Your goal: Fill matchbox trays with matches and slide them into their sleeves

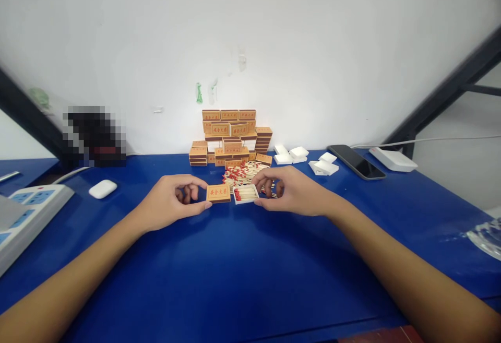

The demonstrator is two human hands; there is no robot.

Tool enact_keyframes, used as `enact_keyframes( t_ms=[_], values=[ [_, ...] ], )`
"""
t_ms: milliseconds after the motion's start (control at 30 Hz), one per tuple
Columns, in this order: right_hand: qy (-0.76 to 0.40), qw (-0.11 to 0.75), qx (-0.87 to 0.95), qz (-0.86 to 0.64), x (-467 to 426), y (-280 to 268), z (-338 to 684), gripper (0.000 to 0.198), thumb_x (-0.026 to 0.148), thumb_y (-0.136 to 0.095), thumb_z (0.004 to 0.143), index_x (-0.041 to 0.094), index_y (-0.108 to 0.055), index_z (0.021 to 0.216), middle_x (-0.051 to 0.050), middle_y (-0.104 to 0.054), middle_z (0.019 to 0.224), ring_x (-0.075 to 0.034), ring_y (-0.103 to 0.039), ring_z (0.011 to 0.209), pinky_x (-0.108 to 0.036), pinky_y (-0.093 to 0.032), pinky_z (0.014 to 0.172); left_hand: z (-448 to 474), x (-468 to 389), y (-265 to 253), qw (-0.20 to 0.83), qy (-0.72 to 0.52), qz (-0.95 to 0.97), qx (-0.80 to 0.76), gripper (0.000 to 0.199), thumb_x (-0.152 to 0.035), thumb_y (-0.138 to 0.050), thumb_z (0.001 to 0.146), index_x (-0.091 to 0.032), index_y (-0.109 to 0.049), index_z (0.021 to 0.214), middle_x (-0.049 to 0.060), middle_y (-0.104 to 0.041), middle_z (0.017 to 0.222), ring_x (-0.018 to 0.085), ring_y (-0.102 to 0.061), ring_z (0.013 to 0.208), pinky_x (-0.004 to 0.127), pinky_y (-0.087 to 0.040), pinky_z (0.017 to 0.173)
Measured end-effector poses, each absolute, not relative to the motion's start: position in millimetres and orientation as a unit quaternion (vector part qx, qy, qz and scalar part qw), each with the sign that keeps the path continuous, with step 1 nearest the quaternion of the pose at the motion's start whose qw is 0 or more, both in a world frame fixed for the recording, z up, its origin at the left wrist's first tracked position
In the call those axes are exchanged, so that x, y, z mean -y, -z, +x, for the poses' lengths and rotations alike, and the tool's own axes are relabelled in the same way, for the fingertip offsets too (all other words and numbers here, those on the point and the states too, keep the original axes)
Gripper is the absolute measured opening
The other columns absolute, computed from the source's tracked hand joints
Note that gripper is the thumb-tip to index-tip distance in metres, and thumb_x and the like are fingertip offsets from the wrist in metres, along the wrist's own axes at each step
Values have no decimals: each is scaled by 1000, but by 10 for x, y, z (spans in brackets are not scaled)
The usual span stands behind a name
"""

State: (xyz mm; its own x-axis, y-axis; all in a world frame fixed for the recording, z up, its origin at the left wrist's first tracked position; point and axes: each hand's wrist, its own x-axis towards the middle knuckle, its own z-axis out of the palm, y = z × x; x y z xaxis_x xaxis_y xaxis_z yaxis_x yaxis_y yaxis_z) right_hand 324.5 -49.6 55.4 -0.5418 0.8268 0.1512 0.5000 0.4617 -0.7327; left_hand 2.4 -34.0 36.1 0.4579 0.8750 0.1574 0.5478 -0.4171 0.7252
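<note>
My left hand [172, 202] pinches an orange matchbox sleeve [218, 193] by its left end, between thumb and fingers. Just to its right, my right hand [291, 190] grips a white matchbox tray [246, 200] by the right end. Red-headed matches [247, 192] lie side by side in the tray, heads to the left. Sleeve and tray are level with each other, a narrow gap between their ends. Behind them spreads a pile of loose matches [242, 172], partly hidden by the right hand.
Stacked matchboxes [230, 130] stand against the wall. White trays [291, 155], a phone [357, 161] and a white flat box [393, 159] are to the right. On the left are a white earbud case [103, 189] and a power strip [39, 202]. All rest on a blue table [242, 280].
</note>
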Motion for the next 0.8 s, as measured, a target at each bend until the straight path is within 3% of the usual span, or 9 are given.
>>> enact_keyframes(
  t_ms=[267, 633, 800],
  values=[
    [-364, 260, 808, -385, 498, -471, 3216, 29, 34, -79, 84, 23, -69, 108, -1, -72, 95, -13, -64, 71, -29, -55, 66, 59, 355, -380, 358, -246, 790, -433, 42, -44, -85, 79, -20, -78, 113, 1, -71, 80, 8, -55, 59, 18, -45, 51],
    [-380, 290, 784, -397, 537, -526, 3188, 33, 40, -84, 80, 23, -70, 105, -3, -73, 93, -14, -64, 71, -30, -55, 65, 44, 358, -375, 388, -249, 772, -437, 50, -45, -88, 77, -21, -78, 119, 5, -81, 89, 14, -67, 65, 21, -49, 52],
    [-394, 294, 775, -398, 536, -531, 3190, 35, 42, -86, 79, 23, -70, 102, -3, -73, 93, -14, -63, 72, -30, -54, 64, 79, 361, -369, 446, -265, 726, -452, 43, -49, -81, 85, -17, -75, 112, 6, -80, 78, 16, -70, 65, 23, -55, 55]
  ],
)
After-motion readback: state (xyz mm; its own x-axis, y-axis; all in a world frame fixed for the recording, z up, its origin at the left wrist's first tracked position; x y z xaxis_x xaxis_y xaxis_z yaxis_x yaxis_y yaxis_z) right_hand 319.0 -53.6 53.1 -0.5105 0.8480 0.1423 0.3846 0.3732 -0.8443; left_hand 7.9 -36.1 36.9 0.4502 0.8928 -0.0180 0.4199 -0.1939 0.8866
